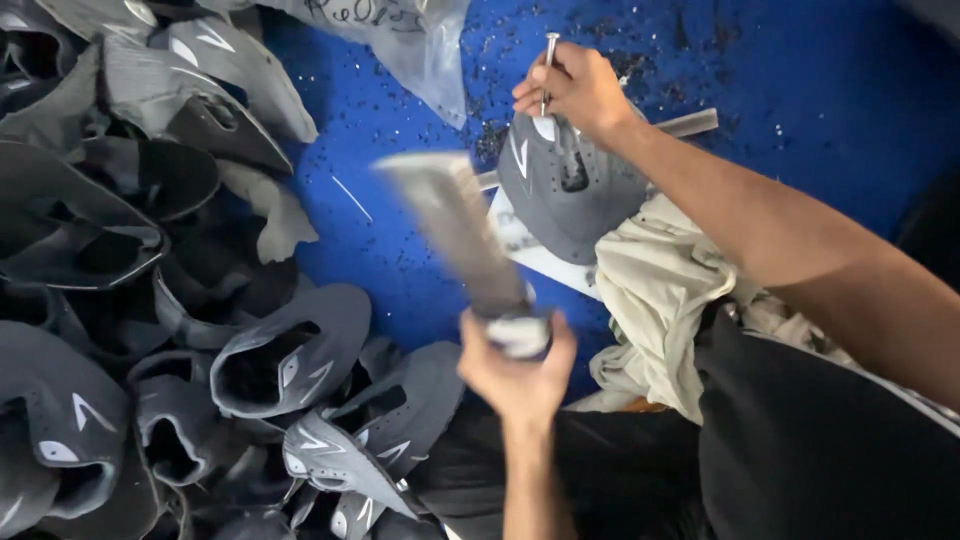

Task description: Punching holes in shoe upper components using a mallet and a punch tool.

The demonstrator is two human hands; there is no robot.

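Right hand closed around a thin metal punch, held upright with its tip on a grey shoe upper. The upper lies domed on the blue surface, just beside a pale cloth over the lap.

Left hand closed on the lower end of a flat bar, raised and motion-blurred; material cannot be told, it looks greyish and flat-sided.

Progress, as a judgement: one upper is under the punch now. The dark opening near its middle may be a hole or a cut-out; cannot tell. A large pile of uppers sits to the left; whether those are done or waiting cannot be told.

Materials: uppers are grey and black, soft and curled, matte with fine perforation and white chevron marks. Surface is bright blue, speckled with dark crumbs and small white bits. A clear plastic bag lies at the top edge, crinkled.
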